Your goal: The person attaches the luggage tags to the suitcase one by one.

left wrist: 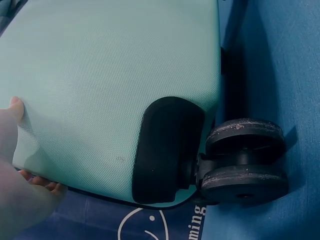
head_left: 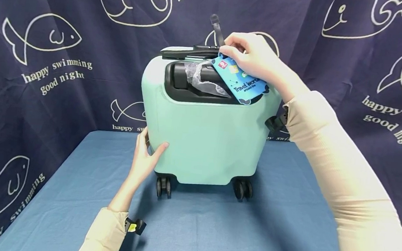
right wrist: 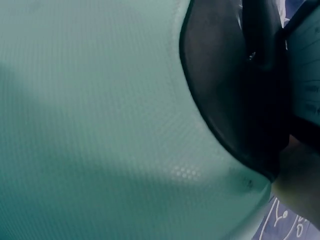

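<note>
A mint-green suitcase [head_left: 206, 142] stands upright on black caster wheels [head_left: 242, 188]. My left hand [head_left: 145, 156] grips its lower left side, thumb on the front face and fingers round the edge; the left wrist view shows the thumb and fingertips on either side of that edge, near a double wheel [left wrist: 245, 162]. At the top, my right hand [head_left: 254, 55] pinches a black strap [head_left: 217, 29] beside the black carry handle [head_left: 190, 53]. A blue luggage tag [head_left: 242, 82] hangs below those fingers, over the black recess [head_left: 185, 95]. In the right wrist view, the suitcase shell [right wrist: 100, 120] fills most of the picture.
Crumpled clear plastic wrap [head_left: 205, 81] lies in the recess around a black bar. A blue cloth [head_left: 193, 231] covers the tabletop, and a dark blue curtain [head_left: 78, 104] with white fish and whale drawings hangs close behind the suitcase.
</note>
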The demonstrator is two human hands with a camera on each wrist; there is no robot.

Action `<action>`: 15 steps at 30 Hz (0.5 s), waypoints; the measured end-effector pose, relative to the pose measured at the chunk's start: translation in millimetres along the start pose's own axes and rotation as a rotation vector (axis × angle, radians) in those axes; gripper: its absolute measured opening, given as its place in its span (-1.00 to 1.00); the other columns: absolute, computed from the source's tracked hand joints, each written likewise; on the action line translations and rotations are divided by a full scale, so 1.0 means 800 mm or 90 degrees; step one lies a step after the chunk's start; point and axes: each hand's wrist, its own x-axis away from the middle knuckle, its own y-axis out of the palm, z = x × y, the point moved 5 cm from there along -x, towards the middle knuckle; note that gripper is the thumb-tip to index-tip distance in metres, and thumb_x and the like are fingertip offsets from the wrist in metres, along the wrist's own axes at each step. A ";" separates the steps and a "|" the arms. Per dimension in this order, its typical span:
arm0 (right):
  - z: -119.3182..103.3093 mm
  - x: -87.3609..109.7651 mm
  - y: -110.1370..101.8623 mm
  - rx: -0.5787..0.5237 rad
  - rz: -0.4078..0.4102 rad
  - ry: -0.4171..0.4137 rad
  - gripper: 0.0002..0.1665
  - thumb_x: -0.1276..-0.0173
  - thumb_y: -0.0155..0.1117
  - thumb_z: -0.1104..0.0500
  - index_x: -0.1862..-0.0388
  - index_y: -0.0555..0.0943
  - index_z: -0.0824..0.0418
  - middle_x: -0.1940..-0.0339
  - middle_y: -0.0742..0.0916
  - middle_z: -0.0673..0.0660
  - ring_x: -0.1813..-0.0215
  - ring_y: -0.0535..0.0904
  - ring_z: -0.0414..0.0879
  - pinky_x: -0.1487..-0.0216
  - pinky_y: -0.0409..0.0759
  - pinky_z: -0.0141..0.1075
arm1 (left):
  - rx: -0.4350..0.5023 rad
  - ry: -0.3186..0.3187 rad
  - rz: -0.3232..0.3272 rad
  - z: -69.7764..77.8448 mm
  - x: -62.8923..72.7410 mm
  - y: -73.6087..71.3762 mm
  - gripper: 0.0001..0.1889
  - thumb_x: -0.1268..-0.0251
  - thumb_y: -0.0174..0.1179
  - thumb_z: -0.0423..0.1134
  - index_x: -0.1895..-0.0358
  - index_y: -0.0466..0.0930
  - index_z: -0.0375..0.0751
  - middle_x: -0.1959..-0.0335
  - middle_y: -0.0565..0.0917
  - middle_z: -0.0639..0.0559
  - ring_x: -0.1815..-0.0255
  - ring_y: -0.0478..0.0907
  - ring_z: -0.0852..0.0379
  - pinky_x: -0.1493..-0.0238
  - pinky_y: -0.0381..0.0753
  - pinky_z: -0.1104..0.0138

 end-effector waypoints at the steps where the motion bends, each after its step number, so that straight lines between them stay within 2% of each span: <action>1: 0.000 -0.001 0.001 0.008 0.006 -0.006 -0.74 -0.39 0.12 0.07 0.29 0.59 0.26 0.49 0.55 0.07 0.44 0.33 -0.24 0.33 0.21 -0.45 | 0.000 -0.001 0.002 0.000 0.000 -0.001 -0.16 -0.20 0.25 -0.04 -0.45 -0.03 -0.12 -0.28 0.19 -0.18 -0.31 0.20 0.01 -0.39 0.16 0.13; 4: 0.000 -0.003 0.003 0.018 0.017 -0.013 -0.73 -0.39 0.12 0.09 0.29 0.59 0.29 0.45 0.57 0.12 0.41 0.33 -0.19 0.32 0.20 -0.44 | 0.001 0.002 0.007 -0.001 0.001 -0.001 -0.17 -0.20 0.25 -0.04 -0.45 -0.01 -0.13 -0.26 0.20 -0.18 -0.30 0.22 0.00 -0.39 0.18 0.13; 9: 0.005 -0.007 0.004 -0.009 0.023 -0.017 -0.74 -0.38 0.13 0.10 0.29 0.58 0.31 0.39 0.58 0.13 0.33 0.34 -0.13 0.26 0.20 -0.44 | 0.003 0.004 0.008 -0.002 0.002 -0.002 -0.18 -0.20 0.26 -0.05 -0.44 0.01 -0.12 -0.24 0.22 -0.17 -0.27 0.24 0.01 -0.37 0.19 0.13; 15: 0.012 -0.013 0.004 -0.056 0.009 -0.033 -0.76 -0.38 0.14 0.13 0.29 0.54 0.33 0.33 0.50 0.05 0.26 0.31 -0.17 0.22 0.18 -0.45 | 0.004 0.010 0.010 0.001 0.003 -0.002 -0.18 -0.19 0.27 -0.05 -0.44 0.02 -0.10 -0.23 0.23 -0.16 -0.26 0.24 0.02 -0.36 0.21 0.13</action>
